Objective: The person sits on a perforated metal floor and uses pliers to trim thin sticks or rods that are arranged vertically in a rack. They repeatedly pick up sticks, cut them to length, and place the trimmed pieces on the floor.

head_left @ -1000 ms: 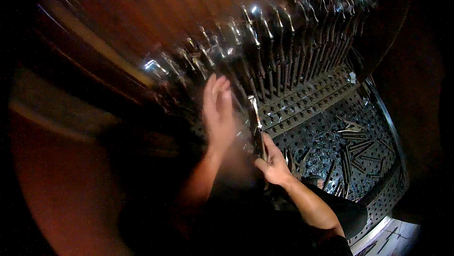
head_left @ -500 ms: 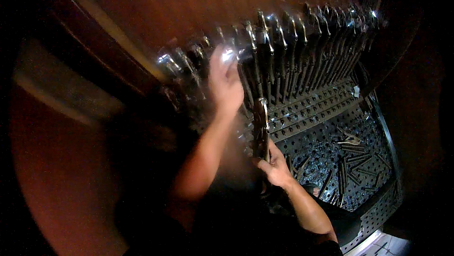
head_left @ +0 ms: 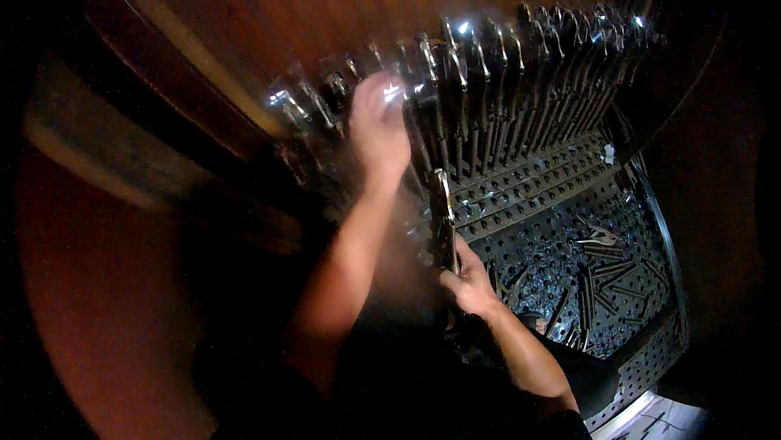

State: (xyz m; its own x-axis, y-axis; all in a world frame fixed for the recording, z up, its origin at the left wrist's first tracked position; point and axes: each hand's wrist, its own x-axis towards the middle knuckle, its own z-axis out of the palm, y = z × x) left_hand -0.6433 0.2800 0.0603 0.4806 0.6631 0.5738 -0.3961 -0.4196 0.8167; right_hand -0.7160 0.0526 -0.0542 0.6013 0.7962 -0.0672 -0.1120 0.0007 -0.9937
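My right hand (head_left: 472, 284) is closed round the lower end of a dark upright bar (head_left: 448, 237) with a shiny metal strip near its top. My left hand (head_left: 380, 131) is raised to a row of upright dark rods (head_left: 529, 111). Its fingers are curled at a bright metal piece (head_left: 393, 92) among the rod tops, and glare and blur hide what they grip. Shiny curved metal pieces (head_left: 455, 54) top several rods to the right of this hand, and more shiny pieces (head_left: 289, 102) lie to its left.
Behind the row rises a reddish-brown wall (head_left: 325, 1). Below the rods runs a ledge with rows of holes (head_left: 537, 192). A perforated metal floor (head_left: 545, 302) holds loose dark rods (head_left: 622, 277), small shiny scraps and a plier-like tool (head_left: 599, 237). A bare foot or toes (head_left: 539, 324) show near my right forearm.
My left hand has shifted slightly left at the rod tops. The bar in my right hand has moved a little left and turned, so it looks narrower.
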